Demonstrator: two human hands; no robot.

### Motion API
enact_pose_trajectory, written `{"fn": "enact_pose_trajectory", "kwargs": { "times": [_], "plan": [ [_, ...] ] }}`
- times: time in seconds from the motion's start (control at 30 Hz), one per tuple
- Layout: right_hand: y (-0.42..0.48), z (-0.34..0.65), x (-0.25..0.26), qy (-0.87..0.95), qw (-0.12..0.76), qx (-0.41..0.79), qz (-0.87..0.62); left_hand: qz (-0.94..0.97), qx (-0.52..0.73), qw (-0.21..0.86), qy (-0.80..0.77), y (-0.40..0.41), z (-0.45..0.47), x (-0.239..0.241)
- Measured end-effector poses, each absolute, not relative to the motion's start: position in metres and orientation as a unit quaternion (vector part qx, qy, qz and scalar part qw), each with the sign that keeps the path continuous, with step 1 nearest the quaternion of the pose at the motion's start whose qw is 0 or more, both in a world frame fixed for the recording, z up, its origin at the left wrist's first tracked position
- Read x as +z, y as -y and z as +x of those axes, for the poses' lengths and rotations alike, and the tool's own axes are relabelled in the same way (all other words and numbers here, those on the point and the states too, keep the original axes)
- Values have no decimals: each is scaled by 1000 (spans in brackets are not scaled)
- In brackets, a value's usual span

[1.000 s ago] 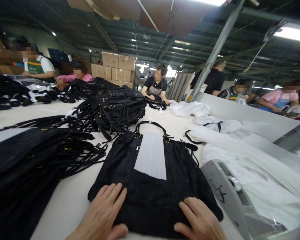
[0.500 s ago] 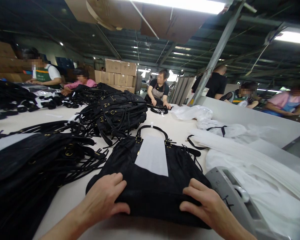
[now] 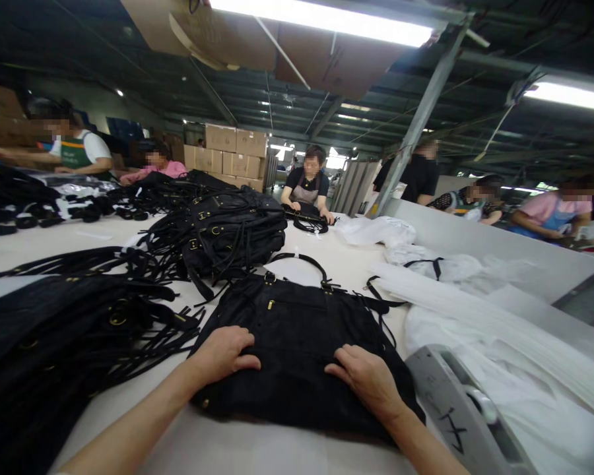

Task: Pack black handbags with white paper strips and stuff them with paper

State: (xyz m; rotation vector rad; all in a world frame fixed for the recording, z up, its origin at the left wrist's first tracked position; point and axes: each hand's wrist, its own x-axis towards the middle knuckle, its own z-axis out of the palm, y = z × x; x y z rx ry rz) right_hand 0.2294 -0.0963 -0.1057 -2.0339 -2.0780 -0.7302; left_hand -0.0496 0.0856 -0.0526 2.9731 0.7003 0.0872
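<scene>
A black handbag (image 3: 287, 330) lies flat before me on the table, its arched handle (image 3: 304, 258) pointing away. A zip with a small gold pull crosses its upper face. My left hand (image 3: 225, 356) is on the bag's left part, fingers curled against the material and thumb pointing inward. On the right part, my right hand (image 3: 366, 376) has its fingers bent against the bag in the same way. The undersides of both hands' fingers are hidden. Something white shows inside the handle loop; I cannot tell whether it is paper or tabletop.
Black fringed bags (image 3: 228, 231) are piled beyond, and another black bag (image 3: 79, 330) lies at left. White wrapping sheets (image 3: 475, 316) and a grey tape dispenser-like holder (image 3: 455, 396) are at right. A co-worker (image 3: 307, 181) handles a black bag across the table (image 3: 103, 234).
The white sheet has gone from the bag's face, leaving the zip uncovered. My hands have moved from the near edge further up the bag, the right one also inward.
</scene>
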Motion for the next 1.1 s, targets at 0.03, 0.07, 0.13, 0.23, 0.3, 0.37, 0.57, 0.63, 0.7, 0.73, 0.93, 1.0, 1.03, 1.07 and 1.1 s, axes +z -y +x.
{"fn": "enact_pose_trajectory", "kwargs": {
  "times": [0.03,0.07,0.13,0.23,0.3,0.37,0.57,0.63,0.7,0.73,0.93,1.0,1.03,1.07,1.1],
  "plan": [
    [97,229,-105,693,72,-254,-671,970,28,37,-240,-79,-47,-47],
    [99,229,-104,694,71,-261,-667,966,30,30,-253,-71,-43,-40],
    [101,227,-102,695,71,-273,-661,958,46,18,-283,-50,-27,-30],
    [103,226,-100,692,74,-285,-660,947,81,22,-309,-17,8,-31],
    [103,223,-98,690,64,-281,-665,943,94,31,-318,-3,29,-43],
    [101,218,-89,684,42,-261,-680,939,110,32,-324,4,40,-58],
    [92,192,-44,675,30,-57,-735,939,146,29,-309,-4,37,-79],
    [88,188,-38,673,24,11,-739,942,150,30,-299,-7,34,-78],
    [85,188,-43,670,5,16,-742,946,153,30,-286,-9,33,-77],
    [84,189,-49,668,-2,5,-744,948,155,29,-277,-9,34,-77],
    [84,191,-89,677,38,-71,-732,953,169,29,-249,-11,34,-80],
    [85,191,-88,679,38,-70,-730,960,173,43,-216,-12,30,-80],
    [85,192,-83,684,36,-51,-727,964,175,55,-194,-12,27,-81],
    [87,195,-74,691,35,-28,-721,966,177,67,-173,-12,23,-81],
    [89,199,-64,698,31,0,-715,968,179,77,-156,-12,20,-81]
  ]
}}
